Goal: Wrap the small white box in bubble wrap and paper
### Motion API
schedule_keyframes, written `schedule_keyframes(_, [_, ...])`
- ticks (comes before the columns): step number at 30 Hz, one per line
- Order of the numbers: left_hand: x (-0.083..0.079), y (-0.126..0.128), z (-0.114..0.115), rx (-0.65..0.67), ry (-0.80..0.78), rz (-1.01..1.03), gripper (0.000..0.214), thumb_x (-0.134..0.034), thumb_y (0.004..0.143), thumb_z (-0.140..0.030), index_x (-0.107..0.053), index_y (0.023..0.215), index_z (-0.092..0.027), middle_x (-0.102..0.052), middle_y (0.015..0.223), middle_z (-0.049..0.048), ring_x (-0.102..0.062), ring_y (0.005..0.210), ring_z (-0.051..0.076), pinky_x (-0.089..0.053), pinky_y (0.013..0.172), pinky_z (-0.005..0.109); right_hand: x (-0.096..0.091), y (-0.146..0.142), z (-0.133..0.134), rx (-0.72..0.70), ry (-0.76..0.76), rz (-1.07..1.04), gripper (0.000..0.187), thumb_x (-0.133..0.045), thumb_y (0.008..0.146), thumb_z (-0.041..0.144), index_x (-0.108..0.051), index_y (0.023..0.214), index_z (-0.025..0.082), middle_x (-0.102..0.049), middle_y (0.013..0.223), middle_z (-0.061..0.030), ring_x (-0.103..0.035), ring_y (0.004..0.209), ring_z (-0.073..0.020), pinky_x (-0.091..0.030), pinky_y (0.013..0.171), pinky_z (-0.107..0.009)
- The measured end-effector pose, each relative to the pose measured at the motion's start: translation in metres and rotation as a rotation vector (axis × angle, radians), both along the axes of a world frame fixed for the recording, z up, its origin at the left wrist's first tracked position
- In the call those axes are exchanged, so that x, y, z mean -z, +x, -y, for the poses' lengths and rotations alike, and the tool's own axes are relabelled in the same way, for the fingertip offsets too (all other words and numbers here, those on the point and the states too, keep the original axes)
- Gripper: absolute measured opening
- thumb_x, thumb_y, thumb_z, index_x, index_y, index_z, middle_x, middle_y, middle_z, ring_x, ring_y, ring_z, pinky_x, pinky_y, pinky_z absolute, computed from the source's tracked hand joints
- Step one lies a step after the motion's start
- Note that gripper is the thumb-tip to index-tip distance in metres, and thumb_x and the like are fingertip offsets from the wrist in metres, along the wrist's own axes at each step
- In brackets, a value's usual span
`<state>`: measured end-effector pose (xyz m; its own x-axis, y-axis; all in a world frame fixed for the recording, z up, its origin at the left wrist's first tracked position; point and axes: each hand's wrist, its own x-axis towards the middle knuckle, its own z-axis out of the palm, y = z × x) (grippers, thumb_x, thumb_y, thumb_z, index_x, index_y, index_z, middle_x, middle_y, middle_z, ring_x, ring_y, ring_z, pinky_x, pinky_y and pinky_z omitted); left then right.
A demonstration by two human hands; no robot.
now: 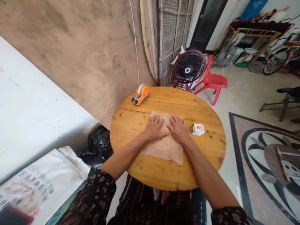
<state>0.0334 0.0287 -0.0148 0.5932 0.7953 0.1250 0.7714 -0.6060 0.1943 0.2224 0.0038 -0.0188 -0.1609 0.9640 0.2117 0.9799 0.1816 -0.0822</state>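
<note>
A sheet of bubble wrap (161, 150) lies flat on the round wooden table (201, 165). My left hand (154, 127) rests palm down on its upper left part, fingers spread. On the upper right part lies my right hand (178, 127), also flat with its fingers apart. To the right of that hand stands a small white box (198, 129) with a red mark. Near the table's far left edge is an orange and blue tape dispenser (141, 95) with a roll of clear tape. Whatever lies under my palms is hidden.
Behind the table stand a dark red fan (188, 69) and a red plastic chair (214, 79). A black plastic bag (97, 147) and a white printed sack (47, 178) are on the left. A white cord (135, 40) hangs down beside the board.
</note>
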Motion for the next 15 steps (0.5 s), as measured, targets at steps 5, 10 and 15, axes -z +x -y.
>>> schedule_keyframes(5, [0.001,0.000,0.000,-0.028,-0.008,-0.011,0.089,-0.053,0.084,-0.074,-0.042,0.148,-0.013,-0.029,0.160,0.0265,-0.021,0.151,0.046,-0.020,0.118,0.066,0.000,0.005,0.003,0.103,0.071,0.053,0.050,-0.040,0.102,0.038,-0.053,0.140,0.008,-0.052,0.149,-0.0179,-0.040,0.141,-0.0323,-0.023,0.116,-0.051])
schedule_keyframes(10, [-0.001,0.002,0.002,-0.050,-0.009,-0.004,0.088,-0.054,0.084,-0.074,-0.042,0.148,-0.014,-0.031,0.159,0.0256,-0.022,0.150,0.045,-0.020,0.117,0.067,-0.005,-0.007,0.008,-0.011,0.154,0.099,0.046,-0.040,0.101,0.029,-0.055,0.139,0.009,-0.052,0.149,-0.0156,-0.036,0.144,-0.0299,-0.015,0.120,-0.051])
schedule_keyframes(15, [0.001,0.000,0.001,-0.058,0.026,0.003,0.087,-0.053,0.085,-0.074,-0.042,0.148,-0.014,-0.033,0.157,0.0266,-0.024,0.149,0.046,-0.022,0.115,0.069,-0.002,-0.005,0.008,-0.056,0.130,0.130,0.042,-0.039,0.102,0.028,-0.059,0.134,0.010,-0.057,0.143,-0.0154,-0.041,0.140,-0.0309,-0.018,0.119,-0.050])
